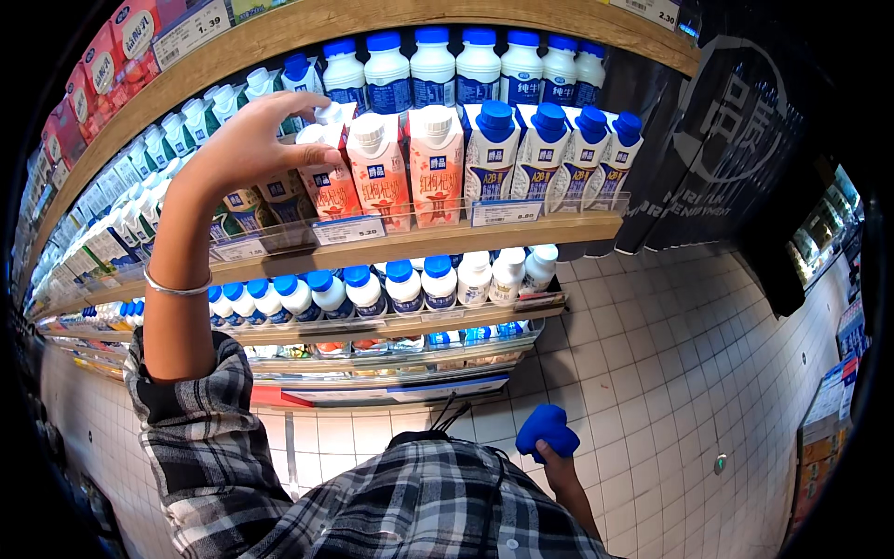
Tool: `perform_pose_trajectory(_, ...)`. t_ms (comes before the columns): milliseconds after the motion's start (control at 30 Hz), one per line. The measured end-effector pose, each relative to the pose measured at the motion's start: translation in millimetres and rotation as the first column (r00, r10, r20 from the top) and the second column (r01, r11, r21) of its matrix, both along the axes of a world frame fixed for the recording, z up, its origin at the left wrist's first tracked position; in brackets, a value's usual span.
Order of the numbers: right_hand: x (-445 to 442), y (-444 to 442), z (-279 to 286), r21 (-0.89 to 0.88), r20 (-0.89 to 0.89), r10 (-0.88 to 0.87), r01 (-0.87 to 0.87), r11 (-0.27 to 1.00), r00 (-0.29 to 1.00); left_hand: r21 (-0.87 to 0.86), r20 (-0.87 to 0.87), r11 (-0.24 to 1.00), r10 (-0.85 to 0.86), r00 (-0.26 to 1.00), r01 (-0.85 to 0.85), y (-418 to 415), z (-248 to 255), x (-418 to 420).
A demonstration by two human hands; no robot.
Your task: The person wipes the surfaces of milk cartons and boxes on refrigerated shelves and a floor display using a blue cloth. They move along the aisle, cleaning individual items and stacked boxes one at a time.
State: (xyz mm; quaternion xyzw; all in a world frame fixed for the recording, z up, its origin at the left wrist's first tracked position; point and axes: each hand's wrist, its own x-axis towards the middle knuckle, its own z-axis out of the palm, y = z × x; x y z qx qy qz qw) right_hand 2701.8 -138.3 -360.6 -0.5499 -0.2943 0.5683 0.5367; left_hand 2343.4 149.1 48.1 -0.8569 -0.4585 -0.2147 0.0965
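Observation:
My left hand reaches over the upper shelf with thumb and fingers spread apart. Its thumb lies across the upper front of the leftmost pink carton; the fingertips are by a white cap just behind. Whether the hand grips a carton cannot be told. Two more pink cartons with white caps, one in the middle and one beside it, stand upright to the right. My right hand, low near my body, holds a bunched blue cloth. Most of its fingers are hidden.
White cartons with blue caps stand farther right, behind a clear shelf lip. White bottles line the back. A lower shelf holds more bottles. A wooden shelf board hangs above. Tiled floor extends right.

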Motion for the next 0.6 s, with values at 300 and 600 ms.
perform_pose_trajectory(300,-12.8,7.3,14.9,-0.006,0.004,-0.013,0.013,1.000,1.000,-0.016,0.089,0.994,-0.108,0.990,0.110,-12.6,-0.1,-4.3)
perform_pose_trajectory(600,-16.6,2.5,11.1,-0.005,-0.005,0.004,-0.004,1.000,1.000,0.051,0.080,0.995,-0.093,0.993,0.089,-10.1,-13.8,-6.3)
